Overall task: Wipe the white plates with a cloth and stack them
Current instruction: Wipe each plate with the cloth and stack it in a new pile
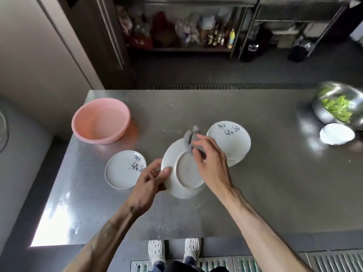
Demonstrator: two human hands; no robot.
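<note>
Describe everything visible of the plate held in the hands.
The held plate is round, white and glossy, like glazed ceramic. It is tilted above the steel table with its underside and foot ring facing the camera. The left hand grips its left rim; the right hand presses a grey cloth against its upper edge.

The steel table (pixel 255 193) bears a pink basin (pixel 98 139), one plate (pixel 121 171), stacked plates (pixel 229 140), a steel bowl (pixel 322 112) and a white bowl (pixel 336 133).

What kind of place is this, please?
Probably a commercial or restaurant kitchen: a stainless steel worktable, a large metal bowl of green vegetables on it, and open metal shelving with bottles behind.
</note>
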